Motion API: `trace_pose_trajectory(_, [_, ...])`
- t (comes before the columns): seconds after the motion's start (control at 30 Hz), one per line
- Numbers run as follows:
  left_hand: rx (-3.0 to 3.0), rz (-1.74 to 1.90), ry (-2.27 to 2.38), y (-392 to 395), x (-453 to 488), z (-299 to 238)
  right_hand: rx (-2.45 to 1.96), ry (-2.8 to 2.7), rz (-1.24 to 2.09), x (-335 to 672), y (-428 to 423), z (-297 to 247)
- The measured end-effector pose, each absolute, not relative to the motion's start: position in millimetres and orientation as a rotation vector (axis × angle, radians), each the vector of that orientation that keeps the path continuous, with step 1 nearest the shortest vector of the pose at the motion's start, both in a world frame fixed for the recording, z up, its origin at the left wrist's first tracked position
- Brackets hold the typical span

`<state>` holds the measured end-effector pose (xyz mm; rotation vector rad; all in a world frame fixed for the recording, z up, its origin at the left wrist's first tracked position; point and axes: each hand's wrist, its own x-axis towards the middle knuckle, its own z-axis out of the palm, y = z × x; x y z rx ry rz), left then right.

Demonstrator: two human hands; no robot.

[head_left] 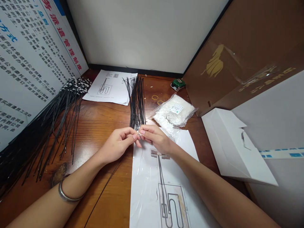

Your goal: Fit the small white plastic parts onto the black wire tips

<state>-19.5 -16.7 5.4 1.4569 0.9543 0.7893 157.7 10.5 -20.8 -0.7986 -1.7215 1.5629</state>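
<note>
Near the middle of the desk my left hand (120,142) pinches the end of a thin black wire (102,191), whose length trails below that hand toward the lower left. My right hand (155,137) is closed at the fingertips, which meet those of the left. A tiny pale piece shows between the two hands, too small to make out fully. Just beyond the fingers lies a bundle of black wires (137,101) with shiny near ends. An opened clear bag of small white pieces (179,109) rests to the right, some pieces spilling from its mouth.
A large heap of black wires (64,104) with white ends lies left. Printed drawing sheets lie at the back (106,90) and under my right arm (144,190). Yellow rubber bands (155,97), a green tape measure (178,84) and a white box (232,145) are also here.
</note>
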Motion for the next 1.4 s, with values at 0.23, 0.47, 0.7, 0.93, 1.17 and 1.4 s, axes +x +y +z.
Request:
trace_pose_trajectory(0.23, [1.466,0.768,0.973,-16.5,-19.7,4.3,-0.808,-1.752,1.564,157.7,10.2,-17.9])
trace_pose_trajectory(0.47, [1.454,0.741,0.982,-16.3,-19.5,6.6,-0.806,-1.784,1.557,159.8,9.9,-17.6])
trace_pose_trajectory(0.7, [1.43,0.721,0.972,-16.3,-20.5,5.5,-0.797,-1.827,1.51,159.5,9.3,-18.3])
trace_pose_trajectory(0.93, [1.404,0.714,0.952,-16.0,-22.1,5.3,-0.788,-1.944,1.37,159.0,8.7,-18.7])
trace_pose_trajectory(1.17, [1.436,0.664,0.997,-15.1,-21.8,7.6,-0.795,-2.051,1.233,158.8,7.1,-17.9])
trace_pose_trajectory(1.4, [1.427,0.647,1.015,-15.8,-22.1,7.1,-0.786,-2.093,1.167,158.2,6.6,-17.4])
